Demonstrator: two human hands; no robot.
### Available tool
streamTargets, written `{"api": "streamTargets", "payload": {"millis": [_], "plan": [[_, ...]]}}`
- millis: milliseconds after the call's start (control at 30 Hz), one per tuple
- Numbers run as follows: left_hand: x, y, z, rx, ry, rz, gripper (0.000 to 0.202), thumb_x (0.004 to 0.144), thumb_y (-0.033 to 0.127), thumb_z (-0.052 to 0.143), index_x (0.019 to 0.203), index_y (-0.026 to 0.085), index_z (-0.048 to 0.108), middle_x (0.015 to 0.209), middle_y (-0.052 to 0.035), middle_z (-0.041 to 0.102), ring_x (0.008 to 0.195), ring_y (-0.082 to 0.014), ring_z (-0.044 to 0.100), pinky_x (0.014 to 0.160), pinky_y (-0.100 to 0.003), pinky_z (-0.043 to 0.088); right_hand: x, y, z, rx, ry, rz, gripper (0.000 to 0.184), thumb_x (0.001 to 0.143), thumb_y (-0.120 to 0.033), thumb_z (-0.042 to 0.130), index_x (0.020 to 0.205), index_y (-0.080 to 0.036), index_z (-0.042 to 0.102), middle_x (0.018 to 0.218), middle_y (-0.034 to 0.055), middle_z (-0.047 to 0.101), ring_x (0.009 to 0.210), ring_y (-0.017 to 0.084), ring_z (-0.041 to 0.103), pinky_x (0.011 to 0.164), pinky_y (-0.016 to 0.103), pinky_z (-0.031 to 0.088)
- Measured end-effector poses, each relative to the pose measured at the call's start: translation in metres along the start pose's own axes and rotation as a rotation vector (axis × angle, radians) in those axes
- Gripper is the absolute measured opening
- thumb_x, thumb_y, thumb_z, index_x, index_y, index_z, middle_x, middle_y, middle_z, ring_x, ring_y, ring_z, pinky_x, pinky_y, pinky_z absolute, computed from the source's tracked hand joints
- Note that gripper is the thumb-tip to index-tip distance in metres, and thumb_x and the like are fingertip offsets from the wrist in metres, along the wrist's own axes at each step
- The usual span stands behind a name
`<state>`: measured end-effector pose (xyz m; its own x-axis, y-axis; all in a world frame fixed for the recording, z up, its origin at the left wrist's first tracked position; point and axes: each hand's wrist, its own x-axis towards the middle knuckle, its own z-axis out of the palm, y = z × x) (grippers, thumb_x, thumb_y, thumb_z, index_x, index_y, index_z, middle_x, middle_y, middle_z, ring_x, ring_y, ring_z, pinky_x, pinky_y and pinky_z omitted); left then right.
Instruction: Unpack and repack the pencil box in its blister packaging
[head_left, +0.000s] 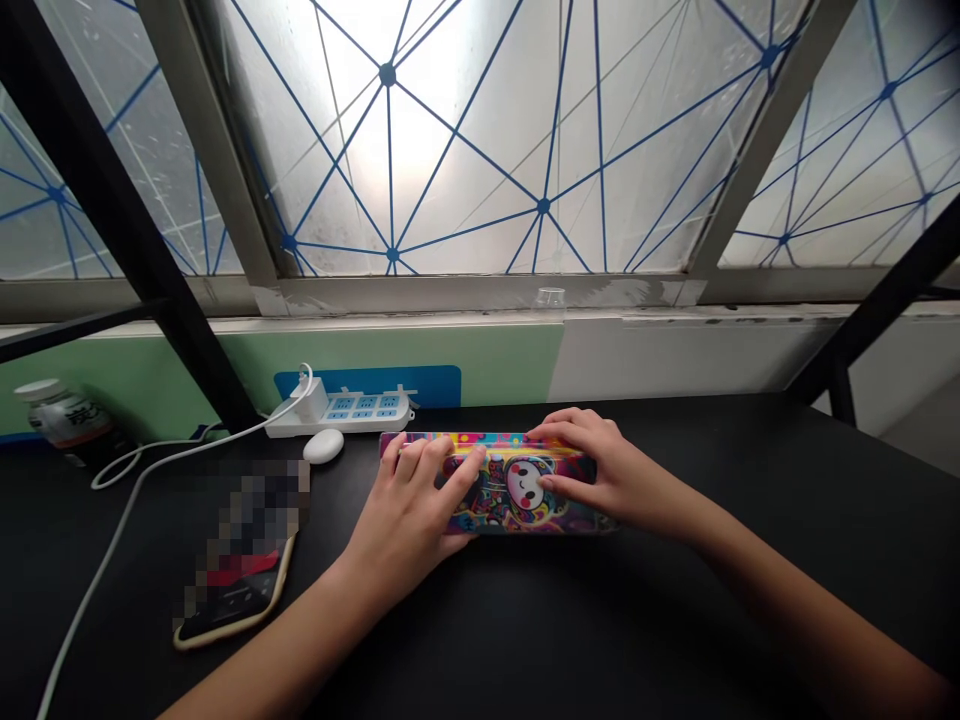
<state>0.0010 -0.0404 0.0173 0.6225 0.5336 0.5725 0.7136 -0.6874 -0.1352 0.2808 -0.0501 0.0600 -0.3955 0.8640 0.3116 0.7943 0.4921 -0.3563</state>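
Note:
A long box printed with bright cartoon art and a round white face, perhaps a pencil case [495,500], lies on the black desk in front of me. My left hand [412,500] grips its left end, with fingers over the top and the thumb low at the near edge. On the right part, my right hand [592,465] holds the box, its fingers at the far edge and its thumb on the printed face. The underside of the box is hidden.
Left of the box are a phone [244,590] in a pale-edged case, partly pixelated, and a white oval case [324,447]. Behind stands a power strip [367,408] with a plugged-in white cable [135,490]. A dark bottle [71,425] and black frame posts [180,320] flank the desk [585,640].

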Motion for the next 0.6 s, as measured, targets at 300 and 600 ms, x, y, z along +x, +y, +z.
{"api": "streamTargets", "payload": {"millis": [300,600], "plan": [[0.004,-0.01,-0.009,-0.004,0.095,-0.056,0.074,0.086,0.061,0.064,0.144,0.018,0.049,0.136,-0.0179,0.055,0.125,-0.0371,0.047,0.111,-0.059,0.028,-0.001,-0.009,0.013,-0.109,0.122,-0.103,0.054,0.079,-0.044,0.078,0.123,-0.025,0.054,0.115,0.0073,0.068,0.105,0.028,0.062,0.1,0.049,0.036],[0.002,-0.002,-0.011,-0.049,-0.106,-0.03,0.026,0.09,0.026,0.067,0.114,0.017,0.061,0.114,-0.0076,0.07,0.101,-0.0278,0.065,0.104,-0.055,0.038,-0.006,-0.025,0.042,-0.311,0.15,-0.28,0.026,0.092,-0.024,0.057,0.118,-0.021,0.061,0.11,0.0119,0.07,0.093,0.029,0.064,0.08,0.043,0.049]]}}
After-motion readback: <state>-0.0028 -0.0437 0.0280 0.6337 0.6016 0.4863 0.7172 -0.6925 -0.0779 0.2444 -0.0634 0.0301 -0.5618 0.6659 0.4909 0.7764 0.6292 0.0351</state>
